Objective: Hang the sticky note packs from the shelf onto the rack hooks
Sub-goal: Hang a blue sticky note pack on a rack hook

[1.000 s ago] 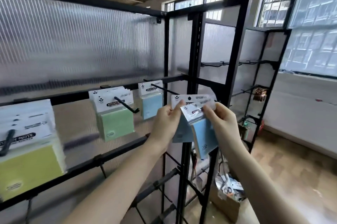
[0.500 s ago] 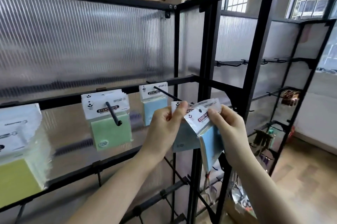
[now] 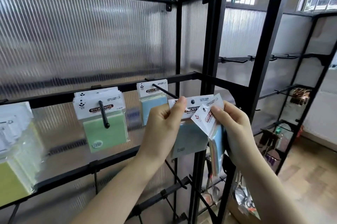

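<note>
Glossy blue packs [image 3: 189, 136] raised nearer the thin black hook [image 3: 165, 91].

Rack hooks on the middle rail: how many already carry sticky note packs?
3: the left hook holds yellow packs, the middle hook green packs, the right hook a blue pack. The left hook itself is out of view.

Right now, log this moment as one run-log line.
left hand: pinches flat blue sticky note pack | right hand: pinches tilted blue sticky note pack | black rack hook: not yet threaded
</note>
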Demonstrator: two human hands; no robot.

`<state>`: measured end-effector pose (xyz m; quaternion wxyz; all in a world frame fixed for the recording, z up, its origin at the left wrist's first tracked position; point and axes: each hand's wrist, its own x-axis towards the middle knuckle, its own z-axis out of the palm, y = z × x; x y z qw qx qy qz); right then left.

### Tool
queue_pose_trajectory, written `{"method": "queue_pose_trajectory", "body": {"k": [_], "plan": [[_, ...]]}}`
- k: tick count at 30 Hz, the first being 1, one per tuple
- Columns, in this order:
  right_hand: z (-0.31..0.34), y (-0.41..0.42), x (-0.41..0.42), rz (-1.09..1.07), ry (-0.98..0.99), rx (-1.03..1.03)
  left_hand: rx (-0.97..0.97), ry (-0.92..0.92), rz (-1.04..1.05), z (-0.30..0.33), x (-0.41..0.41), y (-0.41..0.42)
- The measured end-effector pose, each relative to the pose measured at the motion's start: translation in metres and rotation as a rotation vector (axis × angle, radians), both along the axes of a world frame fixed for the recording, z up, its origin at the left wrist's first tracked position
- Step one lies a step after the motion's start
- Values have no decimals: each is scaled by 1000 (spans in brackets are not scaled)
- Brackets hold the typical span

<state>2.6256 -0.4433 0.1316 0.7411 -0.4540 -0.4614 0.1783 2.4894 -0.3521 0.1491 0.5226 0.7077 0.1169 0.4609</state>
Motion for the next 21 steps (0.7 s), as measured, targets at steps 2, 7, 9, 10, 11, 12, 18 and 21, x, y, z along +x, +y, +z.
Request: {"method": "queue_pose_trajectory", "body": {"k": [2, 7, 9, 10, 11, 12, 18, 21], "plan": [[-3, 3, 1, 2, 0, -23, -27, 21, 8, -1, 2, 2], [-7, 17, 2, -42, -60, -102, -37, 23, 61, -10, 5, 16], [-8, 26, 3, -72, -84, -110, -13, -1, 88, -15, 7, 25], [-8, 31, 4, -87, -91, -107, 0, -18, 109, -16, 7, 30], [-8, 37, 5, -101, -92, -105, 22, -28, 142, -17, 8, 35], [-8, 43, 7, -119, -96, -109, 46, -30, 190, -18, 9, 40], [-9, 82, 15, -284, -181, -178, 105, 19, 518, -24, 14, 76], [-9, 99, 15, -339, -170, -192, 110, 22, 606, -24, 17, 84]]}}
